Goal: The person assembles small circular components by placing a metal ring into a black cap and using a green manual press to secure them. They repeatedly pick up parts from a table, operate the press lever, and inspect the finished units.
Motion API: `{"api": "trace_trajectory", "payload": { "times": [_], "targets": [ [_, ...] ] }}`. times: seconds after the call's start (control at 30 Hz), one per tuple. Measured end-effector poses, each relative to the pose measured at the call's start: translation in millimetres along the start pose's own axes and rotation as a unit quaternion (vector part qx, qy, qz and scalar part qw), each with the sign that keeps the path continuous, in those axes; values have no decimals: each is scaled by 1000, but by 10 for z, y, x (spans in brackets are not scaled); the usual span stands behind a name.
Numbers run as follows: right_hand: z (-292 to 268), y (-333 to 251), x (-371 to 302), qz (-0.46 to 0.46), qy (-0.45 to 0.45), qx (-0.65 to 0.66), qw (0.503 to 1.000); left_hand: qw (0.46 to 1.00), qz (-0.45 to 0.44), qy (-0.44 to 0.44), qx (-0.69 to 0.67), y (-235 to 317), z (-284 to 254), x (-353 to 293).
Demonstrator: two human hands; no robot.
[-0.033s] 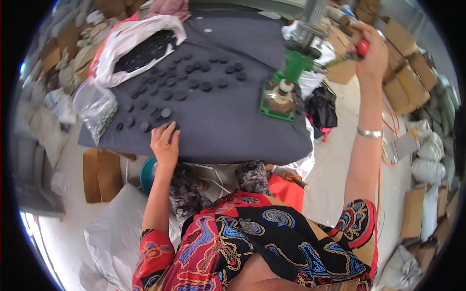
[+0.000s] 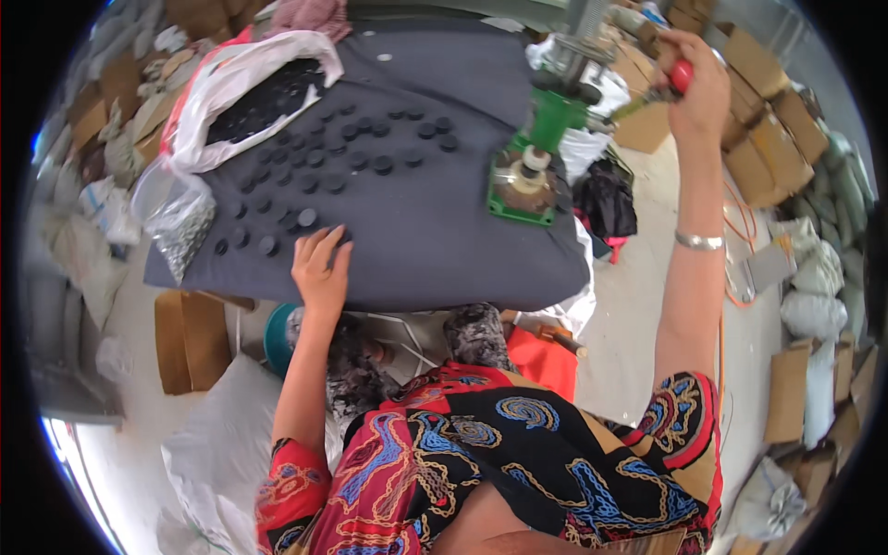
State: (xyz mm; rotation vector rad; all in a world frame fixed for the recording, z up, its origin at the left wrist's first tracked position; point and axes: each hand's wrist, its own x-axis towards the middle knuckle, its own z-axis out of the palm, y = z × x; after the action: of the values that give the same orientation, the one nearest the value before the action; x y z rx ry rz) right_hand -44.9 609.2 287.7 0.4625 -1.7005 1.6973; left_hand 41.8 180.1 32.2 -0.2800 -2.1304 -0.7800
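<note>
My left hand is at the near edge of the dark cloth-covered table. Its bent fingers close on a small round black cap, which they partly hide. Several more black caps lie spread beyond and to the left of it. Over on the right, my raised right hand is wrapped round the red ball knob on the lever of a green hand press. The press stands at the table's right side, its pale cylindrical tip above the base.
A white bag full of black pieces lies open at the far left of the table. In front of it a clear bag holds small metallic parts. Cardboard boxes and sacks are piled on the right. A dark bag hangs beside the press.
My left hand has shifted slightly right across the table with the cap at its fingertips. The right hand stays on the red knob. The whole view has moved a little.
</note>
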Motion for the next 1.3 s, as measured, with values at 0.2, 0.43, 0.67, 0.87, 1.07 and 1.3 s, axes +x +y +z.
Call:
{"api": "trace_trajectory", "payload": {
  "times": [0.2, 0.43, 0.67, 0.87, 1.07, 1.3],
  "targets": [
    [-35, 35, 124, 3, 32, -8, 999, 966, -35, -148, -208, 917, 1299, 536],
    [-6, 17, 89, -29, 4, -33, 999, 955, -29, -201, -215, 1280, 2030, 694],
    [-41, 11, -42, -1, 4, 14, 1000, 948, -25, -193, -253, 1291, 2300, 709],
    [0, -66, -266, -9, -9, 22, 1000, 949, -45, -209, -234, 1355, 2353, 753],
    [44, -51, -722, -57, -7, 8, 998, 941, -72, -203, -262, 1347, 2388, 740],
    [-38, 323, -1424, -215, -20, 19, 976, 961, -25, -165, -222, 1197, 2028, 682]
  ]
}}
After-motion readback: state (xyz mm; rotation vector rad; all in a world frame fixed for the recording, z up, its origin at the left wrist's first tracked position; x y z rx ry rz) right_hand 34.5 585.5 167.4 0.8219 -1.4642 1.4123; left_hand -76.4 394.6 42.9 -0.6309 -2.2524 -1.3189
